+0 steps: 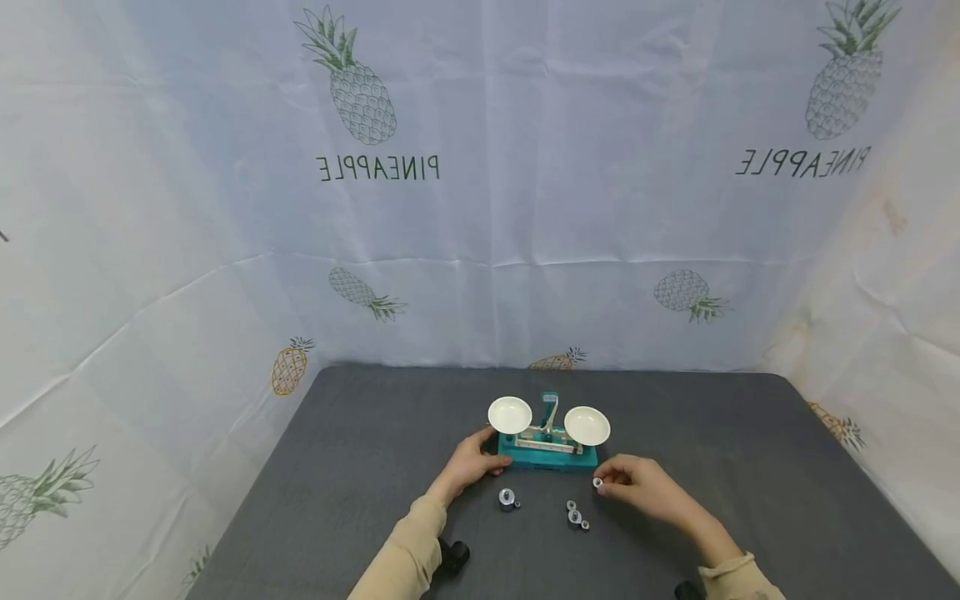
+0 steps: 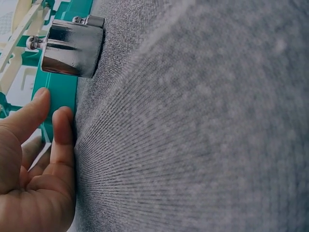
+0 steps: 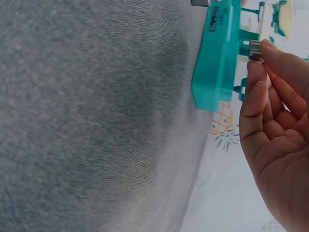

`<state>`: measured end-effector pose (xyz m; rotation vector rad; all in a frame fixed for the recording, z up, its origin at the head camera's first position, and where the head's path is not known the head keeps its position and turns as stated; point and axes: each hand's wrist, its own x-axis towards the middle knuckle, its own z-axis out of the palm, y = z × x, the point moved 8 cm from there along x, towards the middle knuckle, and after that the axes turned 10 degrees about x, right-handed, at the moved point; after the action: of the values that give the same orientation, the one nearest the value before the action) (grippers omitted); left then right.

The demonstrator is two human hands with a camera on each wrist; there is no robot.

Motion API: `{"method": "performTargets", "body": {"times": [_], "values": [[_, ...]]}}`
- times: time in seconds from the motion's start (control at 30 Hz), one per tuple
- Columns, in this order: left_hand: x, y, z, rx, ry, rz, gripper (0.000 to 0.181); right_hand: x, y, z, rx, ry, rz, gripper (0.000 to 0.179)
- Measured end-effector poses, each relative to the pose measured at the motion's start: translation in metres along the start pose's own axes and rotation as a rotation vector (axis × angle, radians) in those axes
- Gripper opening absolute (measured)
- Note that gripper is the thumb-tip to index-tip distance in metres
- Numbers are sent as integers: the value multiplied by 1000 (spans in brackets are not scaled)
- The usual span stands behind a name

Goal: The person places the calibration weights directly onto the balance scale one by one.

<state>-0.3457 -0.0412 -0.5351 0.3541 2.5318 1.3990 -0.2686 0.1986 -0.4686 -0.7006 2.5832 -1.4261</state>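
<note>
Close to you on the tabletop sit three metal weights; slightly farther, a bigger weight with a tiny one beside it. Your right grip pinches a small weight near the teal balance scale, whose left end your left grip holds. Behind hangs pineapple-print cloth.

Looks like a small makeshift booth, screened off at the back and on both sides with pale cloth. Printed with pineapples and the mirrored word PINEAPPLE, much like a household curtain. Fitted with a dark grey table, round-cornered and reaching to the cloth. Hints at school science through a balance and metal weights. Cannot be pinned down further as home, classroom or lab.
</note>
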Motion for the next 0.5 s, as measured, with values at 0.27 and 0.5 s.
{"method": "performTargets", "body": {"times": [0.27,0.5], "values": [[0,-1,-1,15,4,7,72,1,-9,-12,-24,45,39,18],[0,-1,-1,13,5,5,72,4,-18,-18,-52,67,13,20]]}}
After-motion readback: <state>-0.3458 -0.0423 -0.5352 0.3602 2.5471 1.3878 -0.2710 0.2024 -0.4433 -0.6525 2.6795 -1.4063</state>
